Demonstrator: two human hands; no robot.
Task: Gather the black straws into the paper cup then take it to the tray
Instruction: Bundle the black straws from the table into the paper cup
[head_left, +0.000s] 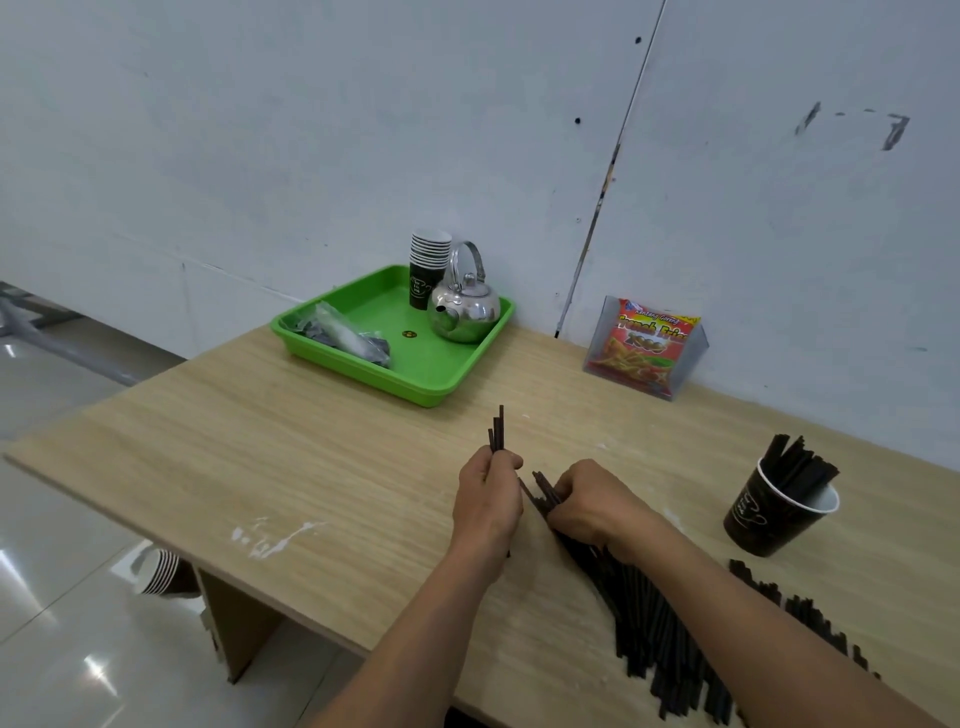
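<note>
My left hand (488, 499) grips a small bunch of black straws (497, 430) that stick up past my fingers. Just right of it, my right hand (584, 501) pinches a few more straws (545, 488) at the tip of a long pile of black straws (660, 623) lying on the wooden table (311, 441). A black paper cup (774, 514) stands at the right, tilted, with several straws inside it. The green tray (415, 379) sits at the far side of the table.
On the tray stand a steel kettle (465, 309), a stack of paper cups (428, 265) and a plastic-wrapped bundle (345, 335). A snack packet in a clear holder (647, 345) leans by the wall. More cups (158, 569) lie on the floor, left.
</note>
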